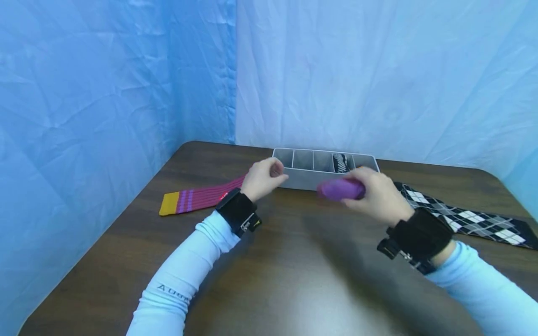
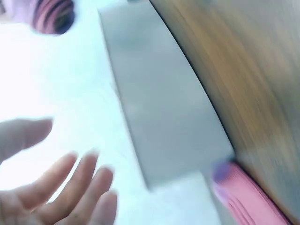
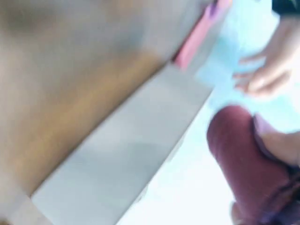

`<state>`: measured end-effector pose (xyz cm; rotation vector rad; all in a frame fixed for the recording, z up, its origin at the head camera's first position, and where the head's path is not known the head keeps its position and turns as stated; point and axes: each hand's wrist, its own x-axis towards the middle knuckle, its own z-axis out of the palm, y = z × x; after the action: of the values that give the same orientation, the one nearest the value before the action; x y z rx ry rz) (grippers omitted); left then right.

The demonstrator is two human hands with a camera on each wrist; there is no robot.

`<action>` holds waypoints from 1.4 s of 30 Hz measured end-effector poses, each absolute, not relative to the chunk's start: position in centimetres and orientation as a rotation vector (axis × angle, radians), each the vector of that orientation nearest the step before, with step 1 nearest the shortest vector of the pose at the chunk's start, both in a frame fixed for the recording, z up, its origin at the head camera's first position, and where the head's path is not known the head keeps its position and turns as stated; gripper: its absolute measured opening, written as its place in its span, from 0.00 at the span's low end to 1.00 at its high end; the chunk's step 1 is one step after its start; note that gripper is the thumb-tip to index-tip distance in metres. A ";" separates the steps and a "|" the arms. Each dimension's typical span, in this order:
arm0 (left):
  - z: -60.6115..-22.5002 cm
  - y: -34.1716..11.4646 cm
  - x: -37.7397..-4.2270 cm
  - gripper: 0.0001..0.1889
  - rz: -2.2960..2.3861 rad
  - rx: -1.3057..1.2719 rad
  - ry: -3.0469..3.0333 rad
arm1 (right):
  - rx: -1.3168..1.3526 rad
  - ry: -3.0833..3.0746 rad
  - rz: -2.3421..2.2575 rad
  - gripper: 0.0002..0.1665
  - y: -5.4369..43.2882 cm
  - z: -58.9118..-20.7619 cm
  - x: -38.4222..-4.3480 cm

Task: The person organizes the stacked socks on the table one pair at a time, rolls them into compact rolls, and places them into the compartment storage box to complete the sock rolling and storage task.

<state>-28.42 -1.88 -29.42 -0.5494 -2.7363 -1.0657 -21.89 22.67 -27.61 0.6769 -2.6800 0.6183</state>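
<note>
My right hand (image 1: 376,191) pinches a rolled purple-and-maroon sock (image 1: 341,189) between thumb and fingers, in front of a grey divided box (image 1: 300,179). The roll's spiral end shows at the top of the left wrist view, and its long maroon side (image 3: 241,154) in the right wrist view. My left hand (image 1: 262,177) is held near the box's left front corner, its fingers loosely bent and spread around nothing. Beside it lies a flat magenta striped sock (image 1: 201,198) with a yellow end, partly hidden by the hand and wrist.
A rolled black-and-white sock (image 1: 341,163) sits in one compartment of the box. To the right, a black-and-white argyle sock (image 1: 470,215) lies flat on the dark wooden table (image 1: 286,280), partly behind my right wrist. Blue sheeting (image 1: 378,70) hangs behind and at the left.
</note>
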 end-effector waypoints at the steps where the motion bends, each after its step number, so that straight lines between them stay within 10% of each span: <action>1: -29.5 -2.1 -29.2 0.13 -1.082 -0.473 -2.705 | 0.631 -2.651 0.629 0.24 22.7 -27.2 -22.9; 8: -31.1 -1.8 -32.6 0.21 -1.191 -0.172 -2.658 | 0.335 -2.573 0.639 0.24 21.5 -27.5 -28.2; 15: -41.2 -0.8 -45.6 0.20 -1.215 -0.086 -2.601 | 0.233 -2.471 0.479 0.23 20.6 -30.0 -30.6; 21: -43.8 -0.5 -47.5 0.17 -1.308 -0.173 -2.574 | 0.159 -2.423 0.467 0.21 20.1 -31.1 -30.9; 33: -32.0 0.1 -33.8 0.17 -1.420 -0.123 -2.662 | 0.270 -2.389 0.492 0.15 19.1 -30.7 -29.8; 42: -31.9 -0.4 -33.0 0.16 -1.460 -0.146 -2.630 | 0.414 -2.533 0.447 0.20 20.4 -30.3 -28.3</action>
<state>-33.01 -0.44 -31.91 -0.1462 -2.6301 -1.4599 -28.27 20.40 -30.28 0.4139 -2.5326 0.4466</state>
